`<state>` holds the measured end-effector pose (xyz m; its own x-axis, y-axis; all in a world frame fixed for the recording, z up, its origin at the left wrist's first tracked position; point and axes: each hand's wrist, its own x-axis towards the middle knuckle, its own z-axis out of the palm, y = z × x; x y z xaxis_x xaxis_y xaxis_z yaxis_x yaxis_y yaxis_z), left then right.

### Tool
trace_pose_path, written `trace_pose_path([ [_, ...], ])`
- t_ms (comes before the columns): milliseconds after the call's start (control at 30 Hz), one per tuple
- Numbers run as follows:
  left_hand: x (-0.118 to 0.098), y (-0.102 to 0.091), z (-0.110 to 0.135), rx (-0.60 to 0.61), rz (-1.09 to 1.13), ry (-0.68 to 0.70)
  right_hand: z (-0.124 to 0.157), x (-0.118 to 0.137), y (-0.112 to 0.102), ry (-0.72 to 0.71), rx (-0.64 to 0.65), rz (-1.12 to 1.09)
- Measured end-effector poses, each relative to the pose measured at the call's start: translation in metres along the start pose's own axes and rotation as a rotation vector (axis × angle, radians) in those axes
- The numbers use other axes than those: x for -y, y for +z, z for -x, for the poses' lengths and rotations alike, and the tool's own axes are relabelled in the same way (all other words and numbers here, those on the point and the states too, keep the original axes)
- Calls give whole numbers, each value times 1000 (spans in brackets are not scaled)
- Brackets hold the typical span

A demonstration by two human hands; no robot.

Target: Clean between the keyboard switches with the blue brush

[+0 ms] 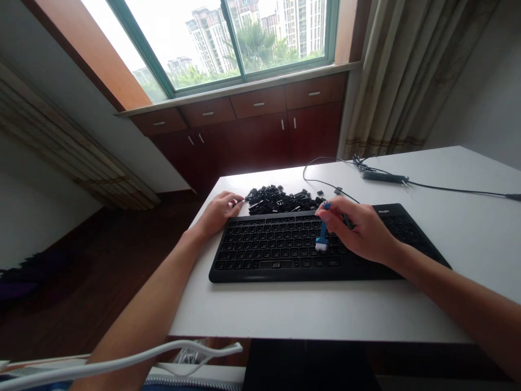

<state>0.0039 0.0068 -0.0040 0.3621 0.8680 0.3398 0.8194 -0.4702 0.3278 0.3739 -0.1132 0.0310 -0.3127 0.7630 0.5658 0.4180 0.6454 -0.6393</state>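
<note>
A black keyboard (285, 276) lies on the white table, with bare sockets where most keys would sit. My right hand (358, 225) is closed around a small blue cleaning brush (323, 231). The brush's white bristles point down over the sockets right of the keyboard's middle. Beside the keyboard's far left corner rests my left hand (220, 212), its fingers stretched toward a heap of black keycaps (277, 200). A small dark gap or piece shows between those fingers, too small to make out. The heap lies just behind the keyboard's far edge.
Two loose keycaps (338, 190) lie right of the heap. A black cable (459, 188) with a dark bar-shaped piece (385, 177) crosses the table's right part. In front of the table's near edge, a white curved tube (163, 350) passes over my left forearm.
</note>
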Motion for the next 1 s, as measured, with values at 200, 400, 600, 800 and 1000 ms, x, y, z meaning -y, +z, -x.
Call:
trace_pose_path([
  [200,2,1,0,-7,5,13,-5,2,-6,-319,-89,172],
  [400,4,1,1,-1,16,16,-2,5,-4,-115,-85,77],
  [600,5,0,1,5,22,9,-1,2,2,-67,-64,72],
  [800,4,-1,1,1,21,8,-1,8,-2,-250,-124,107],
  [1000,5,0,1,-5,32,11,0,5,-1,92,-101,-163],
])
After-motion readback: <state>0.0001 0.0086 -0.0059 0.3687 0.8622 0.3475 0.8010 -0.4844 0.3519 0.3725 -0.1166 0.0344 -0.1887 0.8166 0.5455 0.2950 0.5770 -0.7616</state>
